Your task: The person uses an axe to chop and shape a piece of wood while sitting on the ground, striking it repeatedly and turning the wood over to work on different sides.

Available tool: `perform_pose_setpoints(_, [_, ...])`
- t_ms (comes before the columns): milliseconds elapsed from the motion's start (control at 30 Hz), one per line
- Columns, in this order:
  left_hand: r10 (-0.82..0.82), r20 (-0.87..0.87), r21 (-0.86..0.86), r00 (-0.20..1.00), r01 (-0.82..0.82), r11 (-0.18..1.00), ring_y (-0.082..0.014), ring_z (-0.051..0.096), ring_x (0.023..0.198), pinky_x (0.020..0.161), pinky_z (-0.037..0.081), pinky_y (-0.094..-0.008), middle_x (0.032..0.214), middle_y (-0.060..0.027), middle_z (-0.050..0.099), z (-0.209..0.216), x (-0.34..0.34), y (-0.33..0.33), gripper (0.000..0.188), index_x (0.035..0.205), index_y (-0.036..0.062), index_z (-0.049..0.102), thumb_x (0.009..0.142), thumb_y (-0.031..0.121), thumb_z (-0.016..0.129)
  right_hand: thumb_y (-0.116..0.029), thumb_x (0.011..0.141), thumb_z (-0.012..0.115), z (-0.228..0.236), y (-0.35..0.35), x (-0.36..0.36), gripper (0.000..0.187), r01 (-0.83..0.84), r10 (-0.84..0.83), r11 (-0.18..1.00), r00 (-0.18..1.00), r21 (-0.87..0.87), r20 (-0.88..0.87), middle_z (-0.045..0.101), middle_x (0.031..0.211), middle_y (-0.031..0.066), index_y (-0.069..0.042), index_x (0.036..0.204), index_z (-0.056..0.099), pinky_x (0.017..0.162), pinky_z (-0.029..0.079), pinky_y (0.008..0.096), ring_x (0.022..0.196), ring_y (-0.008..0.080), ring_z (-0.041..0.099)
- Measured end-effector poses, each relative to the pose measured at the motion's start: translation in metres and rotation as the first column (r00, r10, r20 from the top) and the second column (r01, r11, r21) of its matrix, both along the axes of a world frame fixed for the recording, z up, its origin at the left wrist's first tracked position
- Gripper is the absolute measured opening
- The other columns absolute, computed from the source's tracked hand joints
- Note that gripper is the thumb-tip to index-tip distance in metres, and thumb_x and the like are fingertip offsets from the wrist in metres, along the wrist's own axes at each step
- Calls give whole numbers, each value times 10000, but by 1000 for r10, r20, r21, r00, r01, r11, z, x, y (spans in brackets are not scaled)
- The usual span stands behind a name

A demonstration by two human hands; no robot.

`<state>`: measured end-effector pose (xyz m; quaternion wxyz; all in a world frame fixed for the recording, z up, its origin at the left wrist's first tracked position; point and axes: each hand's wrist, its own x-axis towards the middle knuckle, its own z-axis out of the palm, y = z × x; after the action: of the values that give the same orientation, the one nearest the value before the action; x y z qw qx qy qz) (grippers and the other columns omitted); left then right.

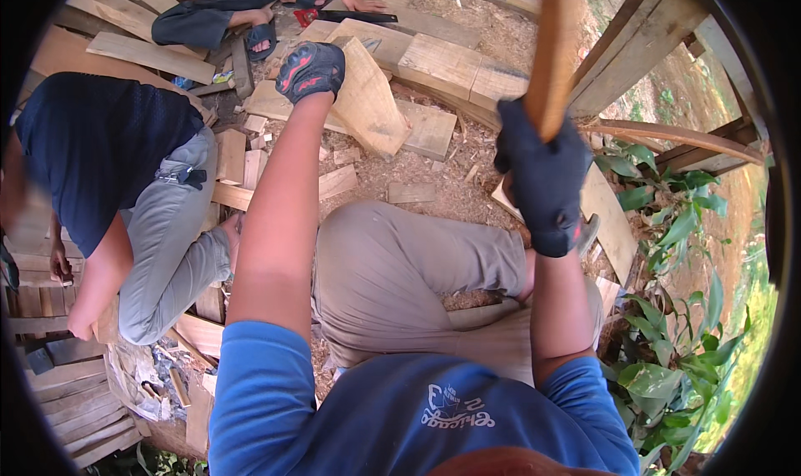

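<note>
My left hand (pixel 310 71), in a black glove with red marks, grips the upper left edge of a pale wooden block (pixel 367 105). The block stands tilted, with its lower end among the wood chips. My right hand (pixel 546 180), also in a black glove, is wrapped round a brown wooden handle (pixel 552 55) held up on the right. Motion blurs the handle, and its far end runs out of view at the top, so I cannot tell what tool it belongs to.
A thick squared timber (pixel 438 65) lies behind the block. At the top, another person's hand (pixel 357 0) rests near a red-handled saw (pixel 342 15). A second person (pixel 158 226) sits close on my left. Leafy plants (pixel 667 376) and wooden posts (pixel 626 50) border the right.
</note>
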<state>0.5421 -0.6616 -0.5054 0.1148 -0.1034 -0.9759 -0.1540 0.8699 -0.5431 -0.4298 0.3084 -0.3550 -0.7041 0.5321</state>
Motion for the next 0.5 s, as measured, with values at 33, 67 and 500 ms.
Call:
perform_pose_setpoints(33, [8, -9, -2, 1000, -8, 1000, -377, 782, 1051, 877, 605, -505, 1139, -186, 807, -1, 0, -1, 395, 1092, 99, 845, 940, 327, 560, -258, 975, 788, 12, -1, -3, 259, 56, -53, 997, 997, 58, -61, 696, 694, 45, -10, 959, 712, 603, 547, 336, 621, 120, 687])
perform_pose_setpoints(67, [8, -19, -2, 1000, -8, 1000, -377, 782, 1048, 874, 606, -505, 1133, -183, 808, 0, 2, 3, 392, 1087, 101, 846, 939, 326, 561, -246, 982, 777, 17, 0, -6, 244, 70, -55, 995, 977, 70, -204, 681, 683, 47, -17, 936, 706, 601, 538, 331, 617, 131, 679])
perform_pose_setpoints(500, [-58, -97, -7, 994, 58, 998, -376, 784, 1013, 850, 603, -508, 1101, -192, 807, 3, 14, 17, 389, 1094, 88, 835, 927, 318, 570, -363, 925, 717, -146, 8, 1, 385, -344, 384, 923, 805, -172, 452, 717, 676, 134, 21, 944, 739, 604, 590, 395, 610, 232, 748])
